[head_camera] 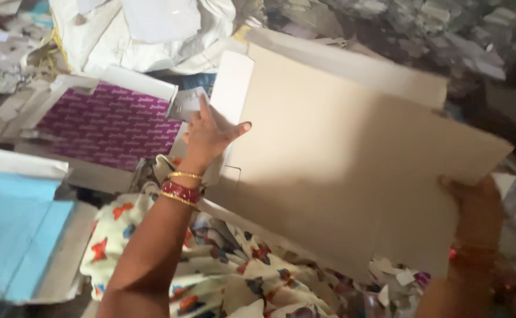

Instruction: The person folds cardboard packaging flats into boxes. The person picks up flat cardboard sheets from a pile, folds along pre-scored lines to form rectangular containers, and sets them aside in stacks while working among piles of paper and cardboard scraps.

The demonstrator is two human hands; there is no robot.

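Fingers [206,115] of the left hand [208,138] pinch the flap of a flat cardboard sheet [340,159]; the right hand [476,209] grips its lower corner, holding it above purple printed cartons [110,126].

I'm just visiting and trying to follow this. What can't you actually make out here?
- Head view: the right hand sits in deep shadow, so its grip on the cardboard sheet is unclear.
- The sheet hides whatever lies behind it.
- The heap of scraps at top right is too blurred to sort.
- The blue sheet is cut off by the left edge.
- The left hand presses the sheet; its palm is hidden.
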